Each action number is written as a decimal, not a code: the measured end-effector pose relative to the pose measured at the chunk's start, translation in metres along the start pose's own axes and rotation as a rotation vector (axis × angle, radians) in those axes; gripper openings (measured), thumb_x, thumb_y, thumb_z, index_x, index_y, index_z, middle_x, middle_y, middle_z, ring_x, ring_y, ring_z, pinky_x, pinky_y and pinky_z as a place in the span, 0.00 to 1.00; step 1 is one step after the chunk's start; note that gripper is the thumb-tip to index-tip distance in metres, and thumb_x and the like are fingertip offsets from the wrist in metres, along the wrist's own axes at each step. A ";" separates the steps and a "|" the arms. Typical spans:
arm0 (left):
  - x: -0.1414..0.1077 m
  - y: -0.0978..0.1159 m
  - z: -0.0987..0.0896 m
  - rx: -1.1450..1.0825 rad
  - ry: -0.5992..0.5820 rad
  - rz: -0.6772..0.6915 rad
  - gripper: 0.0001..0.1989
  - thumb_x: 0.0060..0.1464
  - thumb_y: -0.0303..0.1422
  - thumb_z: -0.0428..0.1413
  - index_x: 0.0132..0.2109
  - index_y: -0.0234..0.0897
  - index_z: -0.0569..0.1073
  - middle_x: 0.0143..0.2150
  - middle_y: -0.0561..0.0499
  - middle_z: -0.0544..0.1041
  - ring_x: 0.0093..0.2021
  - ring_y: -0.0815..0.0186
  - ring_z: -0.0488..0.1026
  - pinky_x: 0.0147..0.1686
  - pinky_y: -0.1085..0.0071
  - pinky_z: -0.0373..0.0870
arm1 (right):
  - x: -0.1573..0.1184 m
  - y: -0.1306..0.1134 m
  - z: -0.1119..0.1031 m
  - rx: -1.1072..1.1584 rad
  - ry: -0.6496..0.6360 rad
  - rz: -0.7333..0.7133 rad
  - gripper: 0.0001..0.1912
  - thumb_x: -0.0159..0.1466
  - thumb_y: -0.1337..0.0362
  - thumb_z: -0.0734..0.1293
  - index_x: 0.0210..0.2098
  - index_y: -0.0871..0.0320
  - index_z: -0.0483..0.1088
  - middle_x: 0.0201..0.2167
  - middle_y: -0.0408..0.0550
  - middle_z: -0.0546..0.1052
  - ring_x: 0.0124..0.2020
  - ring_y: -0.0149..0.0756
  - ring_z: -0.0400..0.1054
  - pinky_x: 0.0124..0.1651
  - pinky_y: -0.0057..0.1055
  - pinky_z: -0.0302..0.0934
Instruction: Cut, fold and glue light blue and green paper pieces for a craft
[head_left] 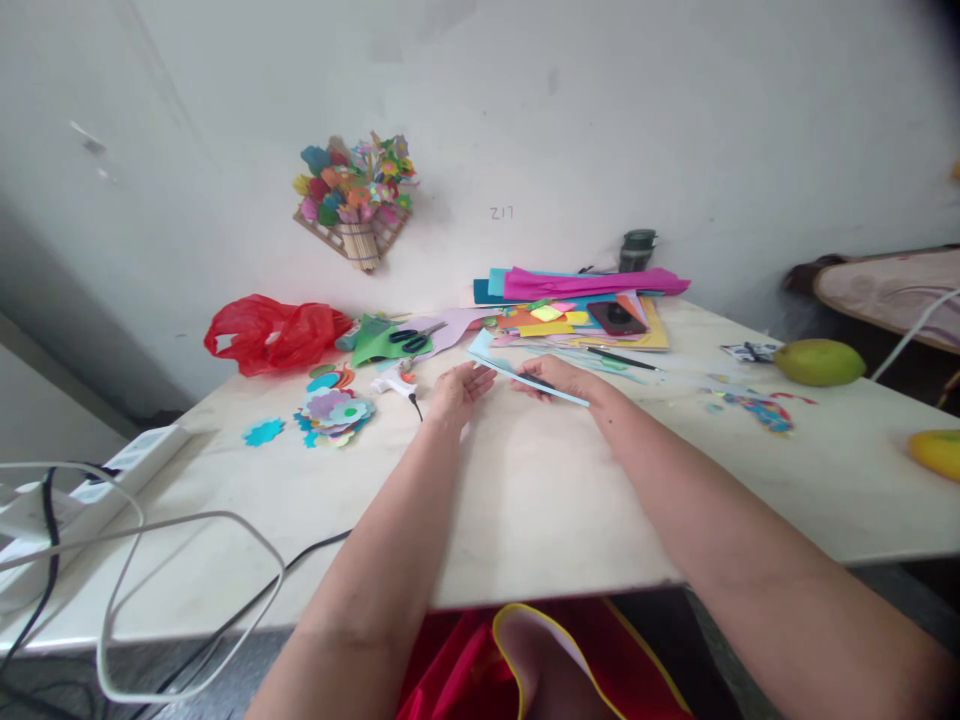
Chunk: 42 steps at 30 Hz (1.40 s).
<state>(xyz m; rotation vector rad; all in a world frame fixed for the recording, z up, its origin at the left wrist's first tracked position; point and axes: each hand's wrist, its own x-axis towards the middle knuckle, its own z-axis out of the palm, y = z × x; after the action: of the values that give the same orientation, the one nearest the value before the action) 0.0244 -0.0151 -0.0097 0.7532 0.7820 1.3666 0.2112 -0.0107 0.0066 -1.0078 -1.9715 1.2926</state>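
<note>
A narrow light blue paper strip (529, 382) slants between my hands over the middle of the table, with a wider light blue piece (480, 345) at its upper left end. My left hand (463, 392) is at the strip's left end, fingers partly curled; the paper's edge lies at its fingertips. My right hand (553, 377) is behind the strip, its fingers closed round a dark object that looks like scissor handles, mostly hidden. Left of my left hand lies a white glue gun (395, 383). Flower-shaped paper cutouts (334, 412) are piled further left.
Black scissors (411, 338) rest on green paper. A red plastic bag (271, 335) and a white power strip (142, 460) are at the left. Stacked coloured sheets (592, 285), a phone (616, 318) and a black pen (622, 358) lie behind. A green mango (819, 362) is at the right.
</note>
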 end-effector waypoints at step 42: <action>0.003 -0.003 -0.006 0.052 -0.030 0.005 0.03 0.45 0.22 0.53 0.29 0.31 0.70 0.29 0.44 0.77 0.37 0.60 0.75 0.44 0.62 0.70 | 0.007 0.006 0.002 -0.002 -0.009 0.030 0.13 0.48 0.56 0.67 0.24 0.61 0.68 0.13 0.38 0.65 0.12 0.23 0.56 0.15 0.22 0.50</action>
<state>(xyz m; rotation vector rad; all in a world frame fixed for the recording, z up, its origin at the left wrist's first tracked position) 0.0216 -0.0118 -0.0156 0.8150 0.7948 1.3411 0.2076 -0.0041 0.0007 -1.0379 -1.9720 1.3141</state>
